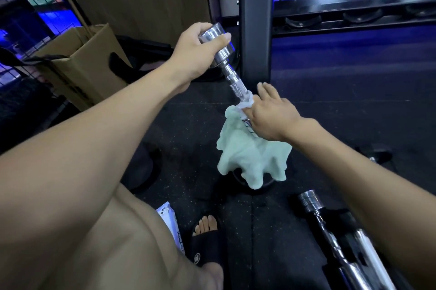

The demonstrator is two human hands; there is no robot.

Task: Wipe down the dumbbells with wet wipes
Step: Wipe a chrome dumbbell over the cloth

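Observation:
A chrome dumbbell (227, 67) is held tilted above the dark floor. My left hand (197, 51) grips its upper head. My right hand (271, 113) wraps a white wet wipe (245, 102) round the lower part of the knurled handle. A pale green cloth (252, 157) hangs from under my right hand and hides the dumbbell's lower head. A pack of wet wipes (171, 223) lies on the floor by my left knee.
Another chrome dumbbell (313, 204) lies on the floor at the lower right beside chrome bars (368, 259). A black rack post (256, 18) stands just behind the held dumbbell. A cardboard box (82, 63) sits at the left. My sandalled foot (207, 240) is below.

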